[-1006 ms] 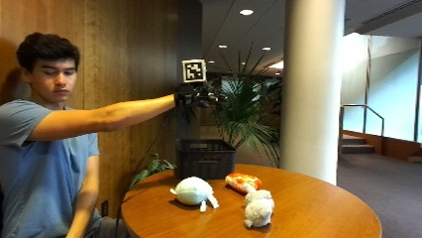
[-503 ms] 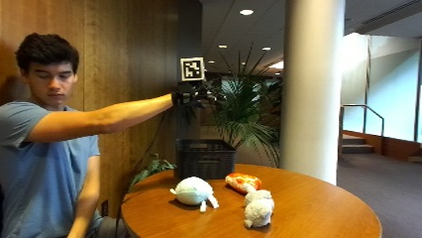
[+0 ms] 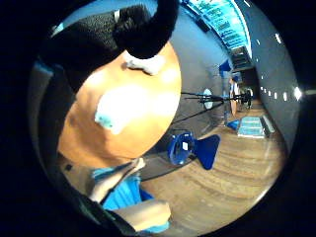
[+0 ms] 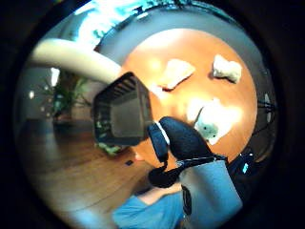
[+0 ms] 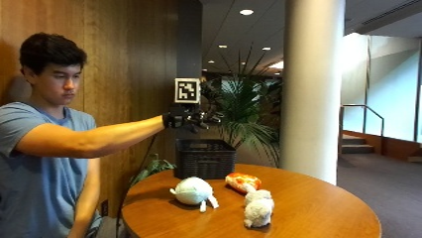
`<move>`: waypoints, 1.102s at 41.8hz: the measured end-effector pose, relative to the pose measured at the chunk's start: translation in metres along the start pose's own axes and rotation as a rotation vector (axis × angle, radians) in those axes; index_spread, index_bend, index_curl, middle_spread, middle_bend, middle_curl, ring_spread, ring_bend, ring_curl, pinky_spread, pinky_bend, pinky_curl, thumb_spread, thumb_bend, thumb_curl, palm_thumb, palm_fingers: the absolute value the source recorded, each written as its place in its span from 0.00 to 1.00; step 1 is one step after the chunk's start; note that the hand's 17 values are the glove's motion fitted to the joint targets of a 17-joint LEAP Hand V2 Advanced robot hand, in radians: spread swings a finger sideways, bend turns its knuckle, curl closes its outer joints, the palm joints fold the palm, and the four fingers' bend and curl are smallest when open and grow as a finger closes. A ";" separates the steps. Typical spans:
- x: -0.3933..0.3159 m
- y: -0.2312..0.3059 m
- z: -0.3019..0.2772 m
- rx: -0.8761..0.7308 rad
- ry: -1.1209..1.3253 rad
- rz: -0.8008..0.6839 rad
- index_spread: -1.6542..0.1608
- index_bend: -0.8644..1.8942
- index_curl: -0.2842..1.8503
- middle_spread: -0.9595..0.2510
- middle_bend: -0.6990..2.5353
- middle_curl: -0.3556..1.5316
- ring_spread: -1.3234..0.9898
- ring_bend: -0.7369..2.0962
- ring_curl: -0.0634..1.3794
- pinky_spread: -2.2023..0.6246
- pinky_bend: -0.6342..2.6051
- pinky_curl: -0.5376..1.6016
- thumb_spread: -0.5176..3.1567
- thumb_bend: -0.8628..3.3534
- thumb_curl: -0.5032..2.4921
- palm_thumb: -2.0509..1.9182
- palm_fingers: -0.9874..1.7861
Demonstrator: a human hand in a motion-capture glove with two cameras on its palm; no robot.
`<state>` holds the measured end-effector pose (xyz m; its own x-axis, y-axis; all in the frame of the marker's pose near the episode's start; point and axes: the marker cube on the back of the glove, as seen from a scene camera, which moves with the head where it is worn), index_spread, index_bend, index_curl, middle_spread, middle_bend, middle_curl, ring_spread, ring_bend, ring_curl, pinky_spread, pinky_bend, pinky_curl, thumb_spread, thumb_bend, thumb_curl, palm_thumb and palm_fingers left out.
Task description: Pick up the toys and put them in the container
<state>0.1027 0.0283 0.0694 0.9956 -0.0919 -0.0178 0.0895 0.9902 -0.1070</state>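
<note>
Still aloft — gloved hand, toys untouched

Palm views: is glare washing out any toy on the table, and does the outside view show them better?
Little finger side palm view: the white toy is blown out by glare on the table. Thumb side palm view: the same toy is overexposed, the container dark but readable. Outside view: evenly lit, with the white toy and orange toy clearly legible.
</note>
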 end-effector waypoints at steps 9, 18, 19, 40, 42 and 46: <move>0.034 -0.001 0.059 -0.089 -0.013 0.086 0.76 0.34 0.21 0.80 0.25 0.31 0.60 0.35 0.16 0.79 0.55 0.43 0.50 0.20 0.24 0.53 0.28; 0.049 0.000 0.119 -0.169 0.009 0.132 0.75 0.34 0.21 0.80 0.24 0.29 0.60 0.35 0.17 0.79 0.59 0.45 0.49 0.20 0.25 0.54 0.28; 0.050 0.001 0.125 -0.178 0.016 0.136 0.76 0.34 0.21 0.80 0.24 0.29 0.60 0.35 0.18 0.79 0.60 0.45 0.49 0.20 0.25 0.54 0.28; 0.065 0.007 0.220 -0.426 0.150 0.032 0.76 0.31 0.17 0.81 0.23 0.26 0.61 0.41 0.23 0.75 0.72 0.47 0.43 0.20 0.26 0.53 0.24; 0.065 0.009 0.225 -0.452 0.126 0.020 0.76 0.30 0.16 0.81 0.23 0.25 0.61 0.42 0.24 0.73 0.73 0.48 0.43 0.20 0.26 0.53 0.24; 0.056 0.013 0.231 -0.461 0.034 0.028 0.76 0.30 0.15 0.81 0.23 0.25 0.61 0.46 0.26 0.72 0.76 0.48 0.42 0.20 0.27 0.53 0.25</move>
<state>0.1657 0.0600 0.2968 0.9953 -0.0770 -0.0589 0.0334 0.8430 -0.5368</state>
